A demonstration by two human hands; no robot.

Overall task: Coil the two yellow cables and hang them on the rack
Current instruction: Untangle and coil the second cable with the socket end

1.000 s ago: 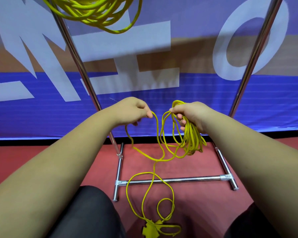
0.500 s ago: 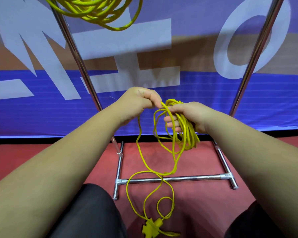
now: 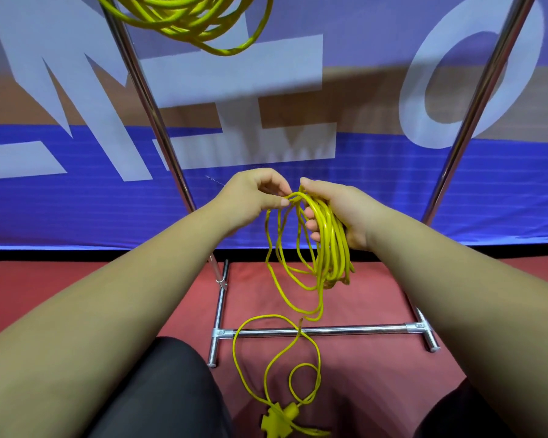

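My right hand (image 3: 339, 213) grips a bundle of yellow cable loops (image 3: 329, 248) that hang down from its palm. My left hand (image 3: 253, 197) pinches a strand of the same cable right at the top of the bundle, beside my right thumb. The loose rest of this cable (image 3: 260, 352) drops to the red floor, crosses the rack's bottom bar and ends in a yellow plug (image 3: 279, 423) near my knees. A second coiled yellow cable (image 3: 190, 20) hangs at the top of the frame on the chrome rack (image 3: 146, 102).
The rack's two slanted chrome poles, left and right (image 3: 478, 102), stand either side of my hands, joined low by a crossbar (image 3: 329, 330) on feet. A blue, white and brown banner (image 3: 76, 200) closes off the back. My dark-clad knees (image 3: 159, 390) are at the bottom.
My left hand has moved right, from apart to meeting my right hand, laying another loop onto the bundle. The slack on the floor has shortened and the hanging loops have gathered.
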